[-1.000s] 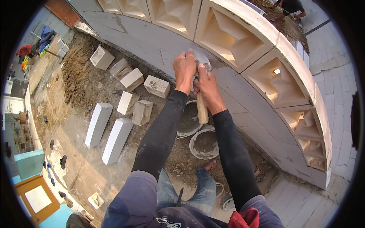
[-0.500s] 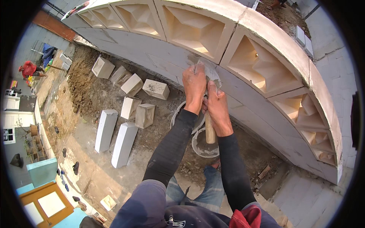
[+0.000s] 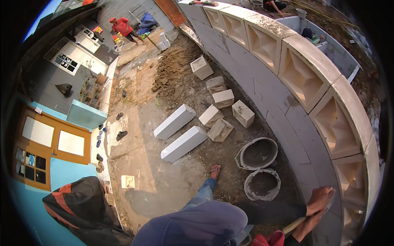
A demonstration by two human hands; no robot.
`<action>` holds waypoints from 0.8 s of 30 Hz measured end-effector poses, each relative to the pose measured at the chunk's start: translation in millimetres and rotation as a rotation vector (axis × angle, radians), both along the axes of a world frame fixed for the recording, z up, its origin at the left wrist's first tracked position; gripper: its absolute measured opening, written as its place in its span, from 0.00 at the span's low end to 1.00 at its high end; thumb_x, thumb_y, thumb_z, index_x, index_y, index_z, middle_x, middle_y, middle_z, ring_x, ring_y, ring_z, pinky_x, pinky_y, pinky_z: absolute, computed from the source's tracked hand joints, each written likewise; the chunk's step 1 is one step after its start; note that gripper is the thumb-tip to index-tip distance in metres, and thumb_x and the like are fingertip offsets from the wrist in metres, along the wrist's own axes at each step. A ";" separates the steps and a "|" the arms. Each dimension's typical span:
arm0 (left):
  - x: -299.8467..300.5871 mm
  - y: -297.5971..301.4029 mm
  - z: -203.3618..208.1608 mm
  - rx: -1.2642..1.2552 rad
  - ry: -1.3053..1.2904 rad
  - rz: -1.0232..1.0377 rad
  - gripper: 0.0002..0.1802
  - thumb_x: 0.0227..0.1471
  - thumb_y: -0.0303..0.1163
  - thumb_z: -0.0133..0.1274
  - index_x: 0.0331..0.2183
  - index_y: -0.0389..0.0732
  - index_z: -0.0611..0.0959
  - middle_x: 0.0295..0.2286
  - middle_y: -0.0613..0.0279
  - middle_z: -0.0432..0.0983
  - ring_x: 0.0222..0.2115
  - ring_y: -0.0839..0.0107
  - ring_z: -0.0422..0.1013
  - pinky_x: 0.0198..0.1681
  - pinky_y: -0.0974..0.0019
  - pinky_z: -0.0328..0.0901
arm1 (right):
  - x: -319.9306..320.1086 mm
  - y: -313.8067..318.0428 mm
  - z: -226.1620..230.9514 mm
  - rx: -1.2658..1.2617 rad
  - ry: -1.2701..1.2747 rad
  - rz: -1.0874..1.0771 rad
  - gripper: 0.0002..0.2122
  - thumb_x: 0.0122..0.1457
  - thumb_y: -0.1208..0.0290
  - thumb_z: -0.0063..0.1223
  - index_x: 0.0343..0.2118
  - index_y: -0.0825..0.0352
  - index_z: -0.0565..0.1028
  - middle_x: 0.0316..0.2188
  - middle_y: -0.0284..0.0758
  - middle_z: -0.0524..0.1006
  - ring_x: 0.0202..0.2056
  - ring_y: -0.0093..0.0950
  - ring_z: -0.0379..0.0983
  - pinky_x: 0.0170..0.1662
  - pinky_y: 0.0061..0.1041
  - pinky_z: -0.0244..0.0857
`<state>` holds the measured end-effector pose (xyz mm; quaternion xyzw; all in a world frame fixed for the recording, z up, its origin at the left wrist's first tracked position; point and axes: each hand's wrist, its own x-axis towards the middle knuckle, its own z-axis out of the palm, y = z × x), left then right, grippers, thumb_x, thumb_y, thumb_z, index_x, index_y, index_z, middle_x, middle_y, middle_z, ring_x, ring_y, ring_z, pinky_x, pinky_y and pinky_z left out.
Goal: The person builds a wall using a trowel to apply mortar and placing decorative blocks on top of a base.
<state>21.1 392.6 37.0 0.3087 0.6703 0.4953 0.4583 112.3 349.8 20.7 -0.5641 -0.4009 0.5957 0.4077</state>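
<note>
Head view: against the grey block wall (image 3: 301, 164), a mason's right hand (image 3: 305, 228) closes around the wooden handle of a trowel (image 3: 294, 225), seen from where I stand. The tool's long axis runs from about eight o'clock up to two, its blade at the two o'clock end. The left hand (image 3: 318, 200) is nearer that end, its fingers bunched over the blade; whether they pinch the metal or only press, I cannot tell. Both hands are at the wall's face, and a row of patterned vent blocks (image 3: 301, 78) curves above them from twelve to three o'clock. Two mortar buckets (image 3: 248, 167) stand between ten and eleven; two long white blocks (image 3: 178, 122) lie farther out at ten. Fingers hide most of the blade, the right palm's underside is out of sight, and the right forearm is largely cut off at the lower edge.
</note>
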 end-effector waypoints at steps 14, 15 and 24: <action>-220.2 -446.3 -195.8 -0.559 0.249 -0.251 0.39 0.59 0.57 0.53 0.58 0.33 0.79 0.57 0.39 0.75 0.61 0.45 0.68 0.63 0.50 0.63 | 13.7 -154.7 20.6 0.062 -0.334 -0.372 0.22 0.71 0.61 0.48 0.59 0.73 0.65 0.42 0.38 0.76 0.33 0.23 0.75 0.34 0.27 0.70; -264.8 -465.9 -193.8 -0.582 0.305 -0.274 0.39 0.59 0.58 0.54 0.55 0.32 0.81 0.55 0.38 0.76 0.60 0.45 0.70 0.62 0.51 0.64 | 25.8 -157.6 21.3 0.062 -0.329 -0.413 0.22 0.71 0.61 0.48 0.59 0.73 0.65 0.41 0.38 0.76 0.32 0.23 0.75 0.33 0.27 0.70; -538.1 -614.1 -95.9 -0.645 0.500 0.180 0.42 0.53 0.44 0.68 0.60 0.26 0.75 0.58 0.36 0.73 0.60 0.48 0.70 0.64 0.53 0.63 | -4.0 -120.2 17.2 0.094 -0.249 -0.663 0.22 0.67 0.66 0.51 0.58 0.73 0.63 0.35 0.38 0.77 0.23 0.21 0.75 0.24 0.23 0.70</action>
